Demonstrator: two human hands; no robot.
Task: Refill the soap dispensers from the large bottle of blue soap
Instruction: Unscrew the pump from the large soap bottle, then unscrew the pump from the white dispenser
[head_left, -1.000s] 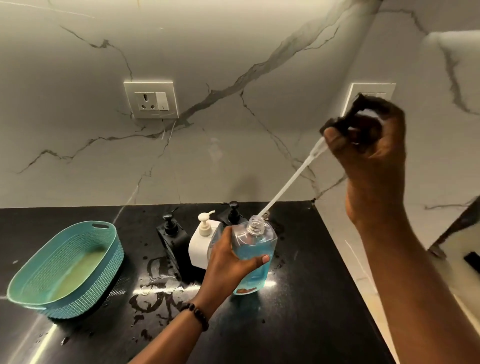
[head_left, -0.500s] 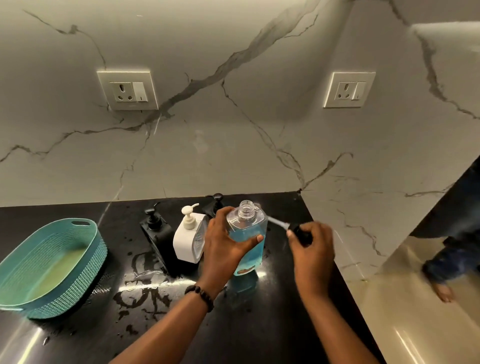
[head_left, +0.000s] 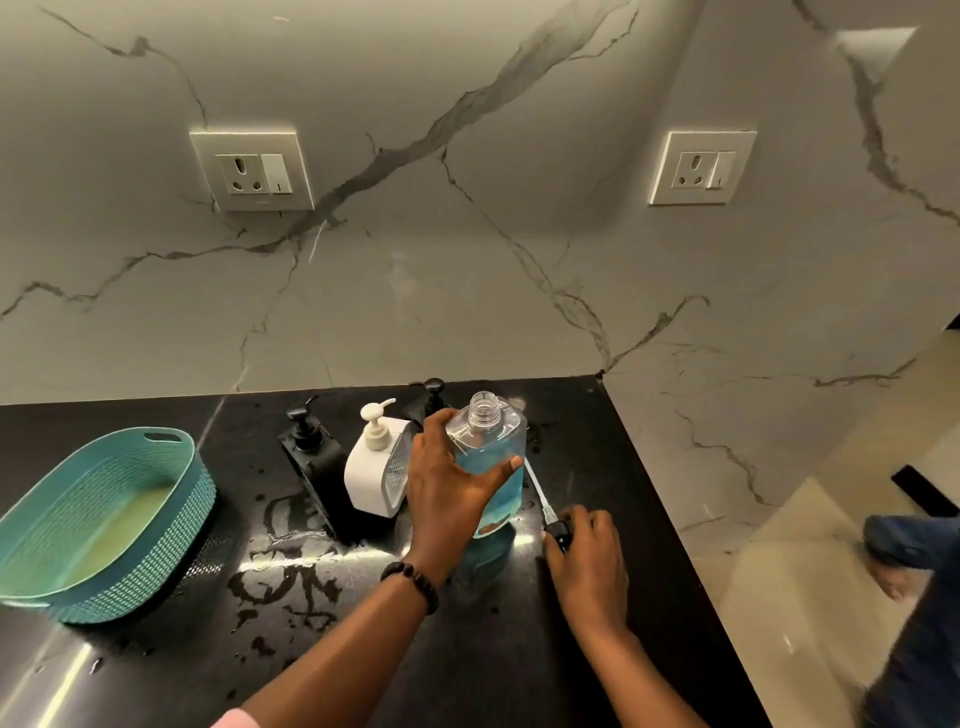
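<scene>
Left hand wrapped round the clear bottle of blue soap — fingers curled at its far side, thumb across the front. Bottle upright on the black counter, neck uncapped, roughly half full. Right hand low on the counter just right of the bottle, fingers curled on the black pump head — its clear dip tube lying flat. Three dispensers close left of the bottle: black dispenser, white dispenser, rear black dispenser. Teal basket far left.
</scene>
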